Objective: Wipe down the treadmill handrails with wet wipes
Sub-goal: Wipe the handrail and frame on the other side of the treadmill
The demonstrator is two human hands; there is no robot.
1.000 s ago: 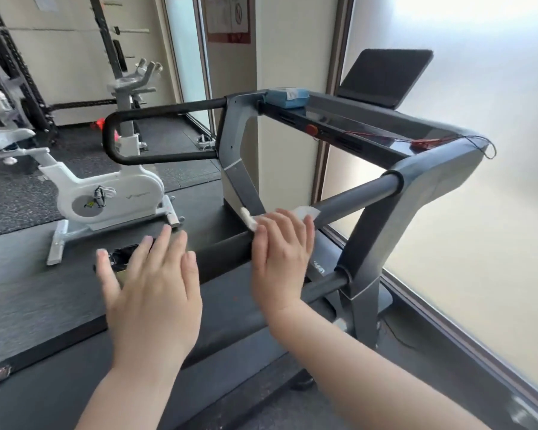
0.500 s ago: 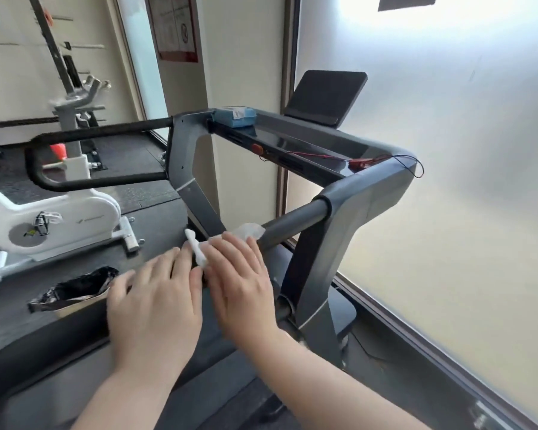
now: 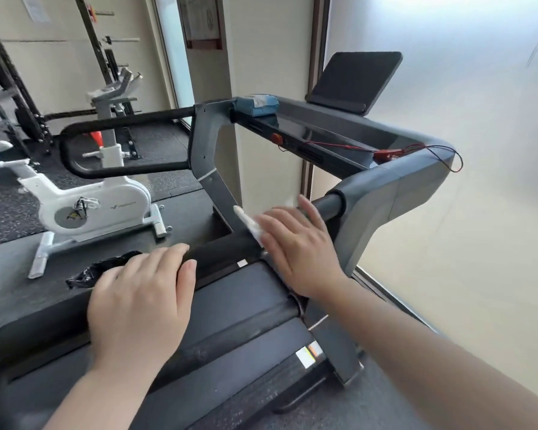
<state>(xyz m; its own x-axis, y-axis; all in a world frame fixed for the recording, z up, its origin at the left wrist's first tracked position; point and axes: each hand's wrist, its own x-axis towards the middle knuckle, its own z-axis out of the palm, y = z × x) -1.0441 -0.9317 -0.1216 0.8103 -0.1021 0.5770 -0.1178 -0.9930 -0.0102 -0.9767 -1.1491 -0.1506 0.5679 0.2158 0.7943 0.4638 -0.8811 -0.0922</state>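
Note:
The treadmill's near black handrail (image 3: 222, 252) runs diagonally from lower left up to the grey console arm (image 3: 376, 197). My right hand (image 3: 298, 246) presses a white wet wipe (image 3: 249, 223) around this rail, close to the console arm. My left hand (image 3: 140, 302) rests on the same rail further down, fingers curled over it, with nothing else in it. The far handrail (image 3: 121, 122) loops out to the left of the console. A blue wipes pack (image 3: 257, 103) lies on the console's left corner.
A white exercise bike (image 3: 84, 206) stands left of the treadmill. A crumpled black bag (image 3: 103, 268) lies on the floor beside the deck. A red safety cord (image 3: 385, 153) trails over the console. A frosted window fills the right side; a weight rack stands far left.
My right hand slid the wipe up the rail toward the console arm. My left hand came down from hovering and now rests on the rail. The view shifted.

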